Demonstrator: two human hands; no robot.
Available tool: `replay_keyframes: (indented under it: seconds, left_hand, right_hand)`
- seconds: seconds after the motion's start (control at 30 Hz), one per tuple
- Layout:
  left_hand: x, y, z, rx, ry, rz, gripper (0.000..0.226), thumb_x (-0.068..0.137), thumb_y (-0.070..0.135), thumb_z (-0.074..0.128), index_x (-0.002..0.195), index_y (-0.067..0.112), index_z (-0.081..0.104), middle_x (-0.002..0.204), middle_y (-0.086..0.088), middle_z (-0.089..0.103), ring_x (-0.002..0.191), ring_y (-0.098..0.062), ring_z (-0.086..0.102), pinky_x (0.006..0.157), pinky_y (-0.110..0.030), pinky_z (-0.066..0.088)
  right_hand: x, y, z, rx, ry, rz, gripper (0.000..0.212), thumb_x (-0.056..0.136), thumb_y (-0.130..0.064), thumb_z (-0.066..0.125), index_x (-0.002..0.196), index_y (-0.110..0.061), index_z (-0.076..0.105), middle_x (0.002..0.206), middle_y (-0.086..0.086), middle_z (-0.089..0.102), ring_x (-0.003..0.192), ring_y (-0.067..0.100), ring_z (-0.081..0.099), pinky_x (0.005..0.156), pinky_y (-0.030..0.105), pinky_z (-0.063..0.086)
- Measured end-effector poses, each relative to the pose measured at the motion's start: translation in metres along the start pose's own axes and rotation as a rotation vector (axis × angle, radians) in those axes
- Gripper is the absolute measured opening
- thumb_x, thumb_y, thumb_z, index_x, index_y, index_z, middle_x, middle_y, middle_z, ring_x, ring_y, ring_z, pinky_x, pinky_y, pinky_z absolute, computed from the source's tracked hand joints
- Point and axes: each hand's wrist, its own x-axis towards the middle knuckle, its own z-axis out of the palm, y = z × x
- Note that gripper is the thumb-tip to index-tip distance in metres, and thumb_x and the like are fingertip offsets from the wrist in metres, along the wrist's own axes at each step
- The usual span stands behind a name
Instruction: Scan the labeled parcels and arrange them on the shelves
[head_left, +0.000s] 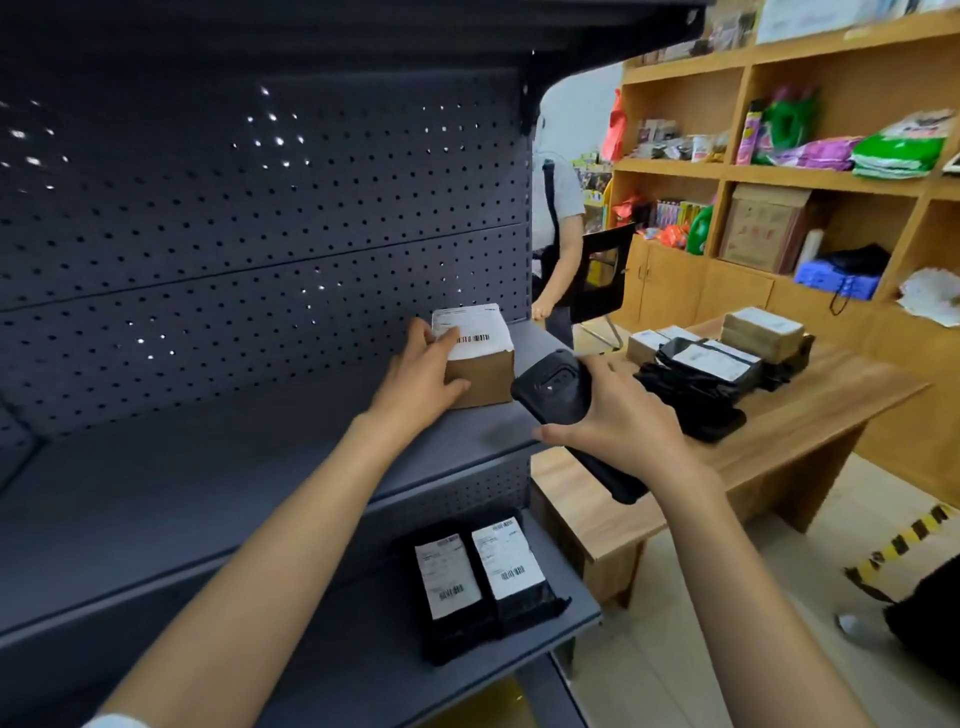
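A small brown cardboard box with a white barcode label on top stands at the right end of a dark grey metal shelf. My left hand holds its left side, fingers on the label and thumb on the front face. My right hand grips a black handheld scanner, its head pointing at the box from the right. On the shelf below lie two black labeled pouches side by side. More labeled parcels, black bags and brown boxes, lie piled on a wooden table to the right.
A perforated grey back panel closes the shelving unit. Wooden shelving with assorted goods lines the right wall. Another person stands behind the unit beside a black chair. Yellow-black tape marks the floor at right.
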Motion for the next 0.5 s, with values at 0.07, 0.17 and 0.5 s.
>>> replay_keyframes:
  seconds: [0.07, 0.17, 0.5]
  left_hand:
    - [-0.001, 0.012, 0.006, 0.03, 0.04, -0.025, 0.07, 0.093, 0.032, 0.063, 0.152, 0.017, 0.029, 0.132, -0.008, 0.029, 0.11, -0.038, 0.048, 0.099, -0.042, 0.04]
    - [-0.005, 0.019, 0.008, 0.066, 0.083, -0.027, 0.068, 0.095, 0.031, 0.061, 0.151, 0.012, 0.027, 0.136, -0.009, 0.031, 0.114, -0.037, 0.05, 0.098, -0.044, 0.042]
    - [-0.099, -0.053, -0.056, 0.379, 0.15, -0.188, 0.064, 0.097, 0.034, 0.056, 0.153, 0.021, 0.029, 0.149, -0.005, 0.037, 0.129, -0.031, 0.044, 0.095, -0.049, 0.048]
  right_hand:
    - [0.0, 0.008, -0.004, -0.001, -0.016, -0.02, 0.082, 0.073, -0.059, 0.078, 0.139, -0.027, 0.04, 0.126, -0.001, 0.051, 0.111, 0.026, 0.058, 0.073, 0.035, 0.039]
    - [0.0, 0.013, -0.01, -0.018, -0.033, -0.047, 0.084, 0.073, -0.059, 0.078, 0.141, -0.026, 0.039, 0.127, -0.001, 0.051, 0.112, 0.026, 0.058, 0.074, 0.036, 0.041]
    - [-0.004, -0.072, 0.024, 0.044, -0.151, -0.346, 0.097, 0.071, -0.063, 0.077, 0.149, -0.026, 0.032, 0.139, 0.0, 0.047, 0.122, 0.03, 0.055, 0.091, 0.043, 0.048]
